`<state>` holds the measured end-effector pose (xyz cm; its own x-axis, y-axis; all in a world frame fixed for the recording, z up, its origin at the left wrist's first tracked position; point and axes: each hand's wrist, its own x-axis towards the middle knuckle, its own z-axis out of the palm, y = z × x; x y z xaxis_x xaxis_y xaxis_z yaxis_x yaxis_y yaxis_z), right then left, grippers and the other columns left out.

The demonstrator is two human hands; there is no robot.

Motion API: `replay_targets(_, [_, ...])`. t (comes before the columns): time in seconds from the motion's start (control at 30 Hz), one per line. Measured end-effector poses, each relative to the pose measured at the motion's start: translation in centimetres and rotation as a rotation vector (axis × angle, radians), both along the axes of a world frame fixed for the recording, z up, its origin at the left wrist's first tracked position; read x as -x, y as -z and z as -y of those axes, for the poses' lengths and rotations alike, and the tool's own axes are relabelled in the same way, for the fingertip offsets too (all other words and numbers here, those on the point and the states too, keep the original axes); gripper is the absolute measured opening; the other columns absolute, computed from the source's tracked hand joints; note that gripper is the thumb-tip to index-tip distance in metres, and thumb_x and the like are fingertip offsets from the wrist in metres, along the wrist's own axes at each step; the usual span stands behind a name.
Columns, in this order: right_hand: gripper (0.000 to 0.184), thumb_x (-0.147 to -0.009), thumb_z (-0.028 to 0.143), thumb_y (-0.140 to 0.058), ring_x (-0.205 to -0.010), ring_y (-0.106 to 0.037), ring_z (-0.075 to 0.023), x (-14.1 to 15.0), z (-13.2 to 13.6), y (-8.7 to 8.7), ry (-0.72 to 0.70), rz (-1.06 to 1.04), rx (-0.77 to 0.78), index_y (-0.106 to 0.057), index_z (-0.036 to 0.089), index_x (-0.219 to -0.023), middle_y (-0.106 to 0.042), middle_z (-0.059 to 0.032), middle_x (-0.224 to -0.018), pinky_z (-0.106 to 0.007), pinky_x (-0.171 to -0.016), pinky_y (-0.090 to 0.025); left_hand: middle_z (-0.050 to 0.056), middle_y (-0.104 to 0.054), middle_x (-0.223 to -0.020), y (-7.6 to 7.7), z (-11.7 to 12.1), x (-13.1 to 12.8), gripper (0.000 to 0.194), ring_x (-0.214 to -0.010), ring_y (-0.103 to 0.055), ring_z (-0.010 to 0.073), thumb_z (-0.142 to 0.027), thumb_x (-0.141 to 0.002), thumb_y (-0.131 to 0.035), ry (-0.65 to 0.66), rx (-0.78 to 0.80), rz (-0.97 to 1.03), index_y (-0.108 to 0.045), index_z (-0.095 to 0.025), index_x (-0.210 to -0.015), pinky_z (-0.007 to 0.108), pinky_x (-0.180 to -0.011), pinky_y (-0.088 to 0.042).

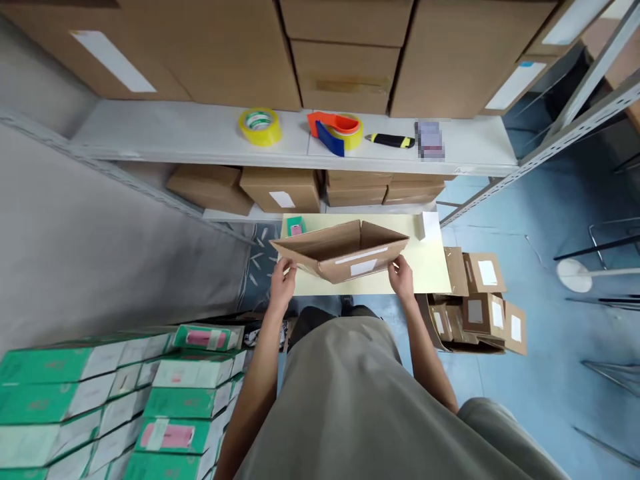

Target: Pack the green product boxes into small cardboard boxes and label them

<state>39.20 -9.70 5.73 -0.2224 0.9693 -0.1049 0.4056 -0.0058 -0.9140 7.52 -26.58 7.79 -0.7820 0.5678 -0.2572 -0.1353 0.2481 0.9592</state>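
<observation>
Between my two hands is a brown cardboard box point(345, 263), partly folded out of square, with white labels on its near side. My left hand point(283, 283) pinches its left corner. At the right end of the near side, my right hand point(401, 277) grips the cardboard with thumb and fingers. The box is over a pale yellow tabletop point(430, 263); whether it touches the top is unclear. Behind its left end lies a small green and pink box point(295, 227). A white box point(429, 225) stands at the table's far right corner.
The shelf point(190, 130) ahead holds yellow tape point(260, 127), a tape dispenser point(335, 130) and a utility knife point(391, 140). Stacked green boxes point(180, 403) fill the lower left. Cardboard boxes point(483, 313) pile on the floor at right. A metal shelf post point(565, 137) rises at right.
</observation>
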Motion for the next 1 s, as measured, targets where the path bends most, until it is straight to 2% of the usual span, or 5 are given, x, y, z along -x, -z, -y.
replay_targets(0.27, [0.052,-0.098,0.066,-0.050,-0.092,-0.077,-0.0293,-1.4,-1.0,1.5,-0.114,0.097,0.141,-0.075,0.022,-0.106,-0.082,-0.0115,-0.094,-0.045,-0.093,-0.064,0.012,-0.081,-0.121,1.4,-6.7,-3.2,0.017,-0.122,-0.074,0.0276,-0.019,-0.089,-0.075,0.133,0.051,0.107,-0.078,-0.022,-0.105,0.045,-0.121,-0.053])
replay_targets(0.43, [0.063,-0.106,0.078,-0.048,-0.109,-0.081,-0.0306,-2.0,-2.7,-2.0,-0.049,0.012,0.174,-0.075,0.023,-0.116,-0.085,-0.0135,-0.115,-0.045,-0.097,-0.063,0.012,-0.079,-0.125,-0.2,-6.6,-3.4,0.026,-0.122,-0.074,0.0291,-0.032,-0.089,-0.089,0.100,0.041,0.101,-0.077,-0.021,-0.110,0.042,-0.114,-0.057])
replay_targets(0.6, [0.053,-0.099,0.074,-0.069,-0.086,-0.080,-0.0272,0.2,-4.8,-5.0,-0.112,0.205,0.021,-0.076,0.024,-0.115,-0.084,-0.0112,-0.111,-0.039,-0.079,-0.062,0.010,-0.077,-0.124,-3.2,-5.2,-3.7,0.045,-0.104,-0.076,0.0267,-0.027,-0.074,-0.104,0.202,0.131,-0.106,-0.079,-0.024,-0.112,0.036,-0.099,-0.058])
replay_targets(0.73, [0.036,-0.108,0.052,-0.057,-0.073,-0.073,-0.0228,1.6,-5.7,-5.7,-0.133,0.406,-0.152,-0.076,0.023,-0.103,-0.082,-0.0116,-0.106,-0.037,-0.073,-0.055,0.004,-0.080,-0.106,-4.8,-5.3,-3.4,0.025,-0.075,-0.070,0.0230,-0.016,-0.083,-0.091,0.258,0.238,-0.311,-0.080,-0.026,-0.103,0.034,-0.087,-0.055])
replay_targets(1.0, [0.043,-0.115,0.053,-0.050,-0.076,-0.075,-0.0240,3.6,-5.8,-6.1,-0.187,0.469,-0.214,-0.079,0.020,-0.113,-0.081,-0.0130,-0.110,-0.037,-0.073,-0.054,0.006,-0.081,-0.111,-5.1,-7.9,-1.8,0.023,-0.079,-0.071,0.0245,-0.018,-0.087,-0.087,0.250,0.156,-0.328,-0.086,-0.026,-0.109,0.037,-0.098,-0.056])
